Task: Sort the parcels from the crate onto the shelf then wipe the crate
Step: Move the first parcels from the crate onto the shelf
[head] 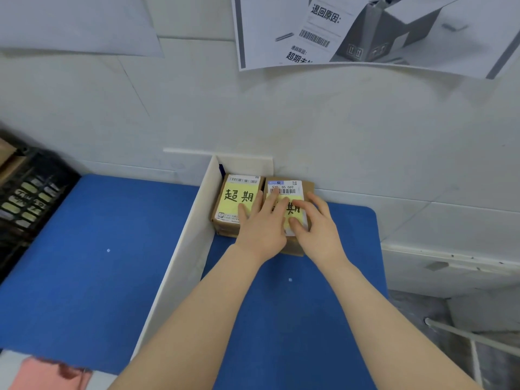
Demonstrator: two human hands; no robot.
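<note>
Head view: a blue-covered shelf surface (84,263) is split by an upright white divider panel (180,257). In the compartment right of the divider, two small brown cardboard parcels lie flat side by side against the white wall. The left cardboard parcel (236,190) sits just beside the divider; it bears a white barcode label and a yellow note handwritten "超期". The right cardboard parcel (305,187) touches it and carries a white barcode label reading "530- 05 069" and a yellow note, of which only "期" is legible past the fingers. The left hand (263,229) lies flat, fingers straight, across the seam between both parcels. The right hand (315,223) presses flat on the right parcel, fingers extended, gripping nothing. A black slatted plastic crate (28,198) stands at far left; its contents are unclear. A printed poster (365,32) on the wall reads "退回原因:".
</note>
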